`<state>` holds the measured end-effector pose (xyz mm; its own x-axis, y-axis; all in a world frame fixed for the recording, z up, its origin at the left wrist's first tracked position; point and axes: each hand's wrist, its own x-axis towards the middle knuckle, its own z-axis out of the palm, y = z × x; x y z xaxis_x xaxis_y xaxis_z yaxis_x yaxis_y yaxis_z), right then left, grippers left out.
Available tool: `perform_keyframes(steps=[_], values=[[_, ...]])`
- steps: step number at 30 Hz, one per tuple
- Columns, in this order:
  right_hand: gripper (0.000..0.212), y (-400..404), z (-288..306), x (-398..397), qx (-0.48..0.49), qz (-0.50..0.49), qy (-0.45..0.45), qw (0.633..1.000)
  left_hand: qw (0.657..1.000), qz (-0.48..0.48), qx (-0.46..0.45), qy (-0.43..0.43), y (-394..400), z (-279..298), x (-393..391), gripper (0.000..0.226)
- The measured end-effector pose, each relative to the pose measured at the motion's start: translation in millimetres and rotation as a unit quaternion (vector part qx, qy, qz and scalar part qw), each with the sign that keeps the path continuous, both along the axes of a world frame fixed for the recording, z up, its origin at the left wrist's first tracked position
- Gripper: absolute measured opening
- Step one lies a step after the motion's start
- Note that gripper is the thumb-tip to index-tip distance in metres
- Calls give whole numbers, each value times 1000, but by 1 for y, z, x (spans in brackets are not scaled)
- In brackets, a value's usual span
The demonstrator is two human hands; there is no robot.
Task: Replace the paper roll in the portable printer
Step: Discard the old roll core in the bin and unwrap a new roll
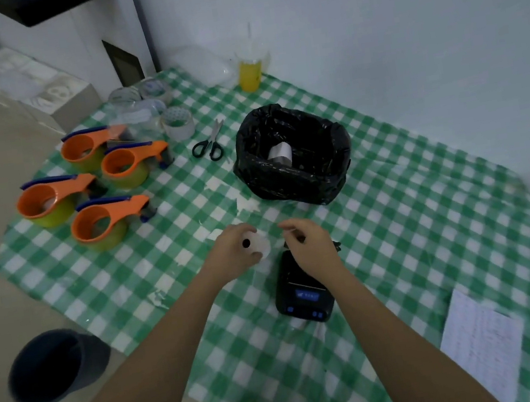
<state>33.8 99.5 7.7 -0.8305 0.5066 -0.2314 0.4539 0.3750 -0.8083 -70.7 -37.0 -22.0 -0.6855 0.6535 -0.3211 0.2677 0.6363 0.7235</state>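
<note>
My left hand (235, 252) grips a white paper roll (261, 246) with a dark core hole, held just above the table. My right hand (309, 244) is right of it, fingers pinched together on what looks like the roll's loose paper end; the strip is faint. Under my right hand lies the black portable printer (303, 292) with a lit blue display and blue buttons; its far end is hidden by my hand. Another white paper roll (280, 153) lies inside the black bin bag (295, 159) further back.
The table has a green checked cloth (414, 231). Several orange tape dispensers (100, 203), tape rolls (177, 122), scissors (209, 142) and a yellow drink cup (250, 73) stand toward the back. A printed sheet (481, 346) lies front right. A dark bucket (50, 367) sits on the floor.
</note>
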Motion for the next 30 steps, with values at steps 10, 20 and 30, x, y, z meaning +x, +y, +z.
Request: perform_keyframes(steps=[10, 20, 30], values=[[23, 5, 46, 48, -261, -81, 102, 957, 948, -23, 255, -188, 9, 78, 41, 45], [28, 0, 71, 85, -118, -80, 211, 967, 920, 15, 188, -343, 24, 120, 68, 40], [19, 5, 97, 99, -169, -88, 200, 961, 920, 8, 263, -290, 25, 130, 84, 25]])
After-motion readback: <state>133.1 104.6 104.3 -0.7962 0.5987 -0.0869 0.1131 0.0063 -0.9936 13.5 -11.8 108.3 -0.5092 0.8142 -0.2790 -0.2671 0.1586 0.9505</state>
